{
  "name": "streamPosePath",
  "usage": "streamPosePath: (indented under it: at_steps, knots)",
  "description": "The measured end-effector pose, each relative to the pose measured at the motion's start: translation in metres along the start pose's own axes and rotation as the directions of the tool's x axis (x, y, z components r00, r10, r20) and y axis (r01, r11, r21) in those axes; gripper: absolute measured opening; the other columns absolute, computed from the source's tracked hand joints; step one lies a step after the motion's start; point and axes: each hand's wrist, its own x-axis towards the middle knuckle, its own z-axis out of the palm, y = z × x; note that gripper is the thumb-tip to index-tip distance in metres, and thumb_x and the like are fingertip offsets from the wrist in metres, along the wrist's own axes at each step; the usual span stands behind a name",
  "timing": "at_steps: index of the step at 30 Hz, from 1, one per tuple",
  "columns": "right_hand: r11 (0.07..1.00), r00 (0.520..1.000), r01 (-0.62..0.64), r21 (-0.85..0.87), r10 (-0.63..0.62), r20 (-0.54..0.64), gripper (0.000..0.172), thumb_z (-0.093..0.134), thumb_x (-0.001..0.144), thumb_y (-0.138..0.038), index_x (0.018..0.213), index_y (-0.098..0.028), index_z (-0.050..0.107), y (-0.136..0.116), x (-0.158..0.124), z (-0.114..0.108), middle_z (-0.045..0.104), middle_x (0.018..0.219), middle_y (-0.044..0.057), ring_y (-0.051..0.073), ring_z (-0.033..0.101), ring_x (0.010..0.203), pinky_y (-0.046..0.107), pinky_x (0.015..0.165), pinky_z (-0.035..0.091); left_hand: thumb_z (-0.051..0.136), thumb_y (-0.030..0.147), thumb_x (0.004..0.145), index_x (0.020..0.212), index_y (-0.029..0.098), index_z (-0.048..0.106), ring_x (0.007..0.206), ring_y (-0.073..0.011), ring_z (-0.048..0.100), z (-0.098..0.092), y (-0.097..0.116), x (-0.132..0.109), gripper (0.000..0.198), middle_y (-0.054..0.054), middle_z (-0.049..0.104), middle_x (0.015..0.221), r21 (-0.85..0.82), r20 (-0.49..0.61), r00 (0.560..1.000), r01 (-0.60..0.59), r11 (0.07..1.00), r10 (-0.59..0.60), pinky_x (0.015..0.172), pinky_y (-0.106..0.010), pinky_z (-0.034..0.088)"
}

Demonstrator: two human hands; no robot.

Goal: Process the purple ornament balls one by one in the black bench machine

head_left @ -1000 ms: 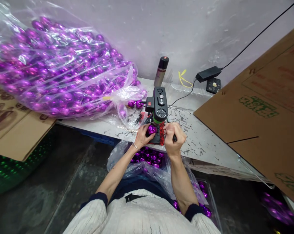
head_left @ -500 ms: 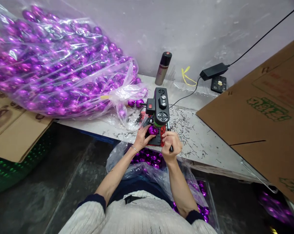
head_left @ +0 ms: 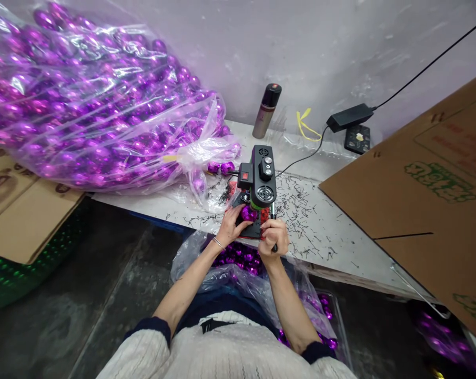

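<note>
Under the head of a small black bench press [head_left: 263, 176], a shiny purple bauble [head_left: 248, 213] sits between the thumb and fingers of my left hand [head_left: 230, 225]. My right hand [head_left: 274, 238] is wrapped round the black grip of the press lever [head_left: 275, 247], on the machine's right side. The press has a red switch on its left and stands on a black and red base [head_left: 254, 230]. Just below the table edge, an open plastic bag [head_left: 238, 258] of purple baubles lies in front of my body.
A big clear bag of purple baubles [head_left: 103, 110] fills the table's left. Behind the press stand a spray can [head_left: 266, 110], a yellow tie [head_left: 306, 125] and a black power adapter [head_left: 350, 117]. Black bits [head_left: 306, 216] litter the tabletop. A cardboard box [head_left: 427, 184] leans in from the right.
My right hand and the lever grip have shifted slightly left and toward the press. My left hand stays at the bauble. The whole view has moved a little.
</note>
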Motion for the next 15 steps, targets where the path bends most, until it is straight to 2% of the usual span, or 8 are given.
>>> streamPosePath:
  at_steps: [7, 12, 15]
  knots:
    - [0.999, 0.999, -0.034, -0.003, 0.034, -0.014, 0.033, 0.036, 0.105, -0.031, 0.075, -0.024, 0.047, 0.002, -0.005, 0.003, 0.056, 0.073, -0.002, 0.014, 0.061, 0.064, 0.04, 0.08, 0.053, 0.06, 0.056, 0.096, 0.141, 0.018, 0.054, 0.127, -0.0318, 0.064, 0.0, -0.002, 0.002, 0.059, -0.018, 0.068, 0.134, -0.01, -0.012, 1.0, -0.029, 1.0, 0.029, 0.113, -0.053, 0.046]
    - [1.0, 1.0, -0.012, -0.022, 0.013, 0.025, 0.032, 0.036, 0.104, -0.028, 0.074, -0.023, 0.046, 0.002, -0.008, 0.003, 0.057, 0.074, -0.002, 0.013, 0.062, 0.065, 0.036, 0.075, 0.053, 0.06, 0.055, 0.097, 0.139, 0.017, 0.055, 0.124, -0.0315, 0.066, 0.002, -0.005, 0.003, 0.057, -0.018, 0.068, 0.132, -0.006, -0.029, 0.998, -0.051, 0.999, 0.051, 0.111, -0.053, 0.048]
    - [1.0, 0.999, -0.03, 0.002, 0.03, 0.02, 0.033, 0.037, 0.103, -0.026, 0.071, -0.023, 0.046, -0.004, 0.002, 0.002, 0.055, 0.072, -0.002, 0.013, 0.06, 0.063, 0.033, 0.068, 0.05, 0.063, 0.054, 0.095, 0.138, 0.017, 0.056, 0.123, -0.0316, 0.066, 0.002, -0.005, 0.006, 0.057, -0.018, 0.069, 0.13, -0.002, -0.022, 0.999, -0.032, 1.0, 0.031, 0.11, -0.053, 0.049]
